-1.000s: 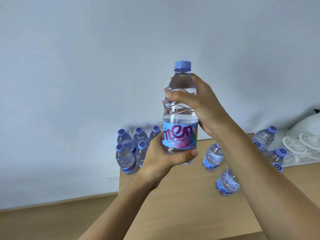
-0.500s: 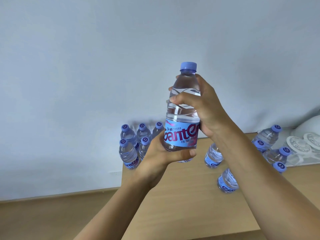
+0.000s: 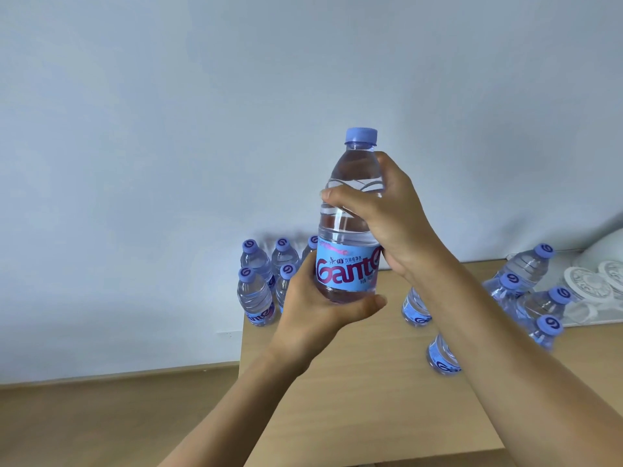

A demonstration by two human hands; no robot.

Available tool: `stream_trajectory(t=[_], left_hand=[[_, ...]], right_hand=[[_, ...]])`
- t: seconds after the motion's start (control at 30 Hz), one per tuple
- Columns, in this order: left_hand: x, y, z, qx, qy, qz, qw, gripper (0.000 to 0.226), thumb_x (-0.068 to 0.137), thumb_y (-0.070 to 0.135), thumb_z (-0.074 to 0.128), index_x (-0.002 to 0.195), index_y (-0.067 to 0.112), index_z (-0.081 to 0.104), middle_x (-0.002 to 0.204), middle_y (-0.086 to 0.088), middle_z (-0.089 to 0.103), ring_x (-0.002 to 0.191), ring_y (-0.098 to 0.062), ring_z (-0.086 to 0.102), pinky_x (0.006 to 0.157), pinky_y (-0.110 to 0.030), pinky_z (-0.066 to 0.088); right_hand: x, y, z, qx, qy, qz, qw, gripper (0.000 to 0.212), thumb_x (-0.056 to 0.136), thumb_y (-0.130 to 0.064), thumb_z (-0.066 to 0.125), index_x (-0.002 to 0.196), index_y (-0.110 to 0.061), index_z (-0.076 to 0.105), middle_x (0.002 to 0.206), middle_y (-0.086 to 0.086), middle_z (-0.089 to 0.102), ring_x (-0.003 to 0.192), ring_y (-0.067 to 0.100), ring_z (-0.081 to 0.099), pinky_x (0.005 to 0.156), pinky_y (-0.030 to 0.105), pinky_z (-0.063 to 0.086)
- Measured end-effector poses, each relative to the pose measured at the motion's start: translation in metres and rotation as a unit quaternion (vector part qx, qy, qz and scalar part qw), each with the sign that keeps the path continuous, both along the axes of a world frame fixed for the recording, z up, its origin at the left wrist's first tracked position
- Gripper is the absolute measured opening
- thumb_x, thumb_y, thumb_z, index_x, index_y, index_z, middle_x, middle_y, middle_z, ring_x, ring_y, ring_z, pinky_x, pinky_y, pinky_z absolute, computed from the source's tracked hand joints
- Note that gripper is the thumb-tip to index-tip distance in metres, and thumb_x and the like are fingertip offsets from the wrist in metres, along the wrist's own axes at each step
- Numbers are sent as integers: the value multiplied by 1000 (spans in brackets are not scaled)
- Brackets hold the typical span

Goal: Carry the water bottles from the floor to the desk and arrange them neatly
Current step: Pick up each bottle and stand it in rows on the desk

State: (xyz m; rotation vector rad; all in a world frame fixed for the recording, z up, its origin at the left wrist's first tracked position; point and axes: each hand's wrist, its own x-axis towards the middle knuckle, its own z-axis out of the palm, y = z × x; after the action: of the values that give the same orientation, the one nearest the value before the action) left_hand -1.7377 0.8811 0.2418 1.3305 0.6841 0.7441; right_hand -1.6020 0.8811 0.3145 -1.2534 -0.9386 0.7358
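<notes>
I hold one clear water bottle with a blue cap and blue label upright above the wooden desk. My left hand wraps its base below the label. My right hand grips its upper body, just under the neck. A tidy cluster of bottles stands at the desk's back left corner. Two more bottles stand behind my right forearm, and several bottles stand loosely at the right.
A pale wall rises right behind the desk. White round objects lie at the desk's far right edge. The wooden floor shows at lower left, beyond the desk's left edge.
The bottle has turned in my hands, so a different part of the label faces me. Both hands keep their grip at about the same height.
</notes>
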Motion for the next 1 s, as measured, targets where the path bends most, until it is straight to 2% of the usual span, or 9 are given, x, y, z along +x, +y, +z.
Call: stream_trajectory(t=[0.13, 0.27, 0.4, 0.6, 0.77, 0.9, 1.0], left_hand=[[-5, 4, 0, -27, -12, -47, 998, 59, 60, 8, 89, 113, 9, 62, 98, -10, 73, 87, -20, 69, 73, -29, 55], [-6, 7, -1, -37, -20, -64, 997, 55, 63, 4, 85, 112, 0, 60, 94, -15, 69, 82, -22, 65, 71, -30, 54], [-8, 7, -6, -44, -16, -68, 997, 54, 63, 4, 84, 111, -1, 60, 94, -16, 69, 82, -23, 65, 70, -33, 54], [-7, 5, -21, -63, 3, -68, 996, 51, 64, 7, 84, 110, 1, 62, 91, -12, 71, 80, -23, 67, 71, -34, 57], [2, 5, -45, -80, 27, -76, 993, 58, 65, 11, 85, 116, 6, 59, 97, -11, 72, 84, -22, 68, 76, -36, 57], [4, -3, -74, -97, 36, -71, 992, 58, 66, 13, 87, 116, 17, 58, 98, -2, 73, 88, -15, 69, 76, -30, 56], [1, -7, -90, -101, 46, -79, 991, 58, 68, 14, 86, 118, 20, 58, 100, 1, 73, 90, -14, 69, 78, -31, 57]], right_hand=[[1, 1, 1, 5, 24, 37, 999, 27, 64, -15, 76, 88, -19, 63, 83, -6, 69, 71, 13, 69, 65, 28, 55], [-1, 3, 2, 14, 6, 46, 999, 30, 63, -17, 79, 89, -21, 65, 91, -2, 69, 79, 13, 69, 69, 27, 55], [-3, 4, -1, 4, -14, 54, 998, 35, 64, -22, 81, 95, -20, 65, 95, -3, 70, 86, 14, 70, 72, 27, 56], [-2, 4, -19, -21, -35, 54, 998, 33, 66, -23, 80, 95, -23, 63, 91, -7, 71, 86, 13, 70, 79, 31, 58], [5, 3, -44, -46, -38, 47, 997, 31, 69, -22, 78, 96, -22, 62, 85, -11, 70, 80, 8, 69, 73, 26, 55], [5, -2, -69, -77, -33, 61, 995, 29, 69, -23, 77, 93, -24, 61, 79, -14, 70, 75, 5, 68, 66, 19, 53], [3, -6, -87, -88, -20, 71, 993, 27, 72, -17, 76, 93, -23, 60, 78, -17, 72, 72, 1, 69, 62, 14, 51]])
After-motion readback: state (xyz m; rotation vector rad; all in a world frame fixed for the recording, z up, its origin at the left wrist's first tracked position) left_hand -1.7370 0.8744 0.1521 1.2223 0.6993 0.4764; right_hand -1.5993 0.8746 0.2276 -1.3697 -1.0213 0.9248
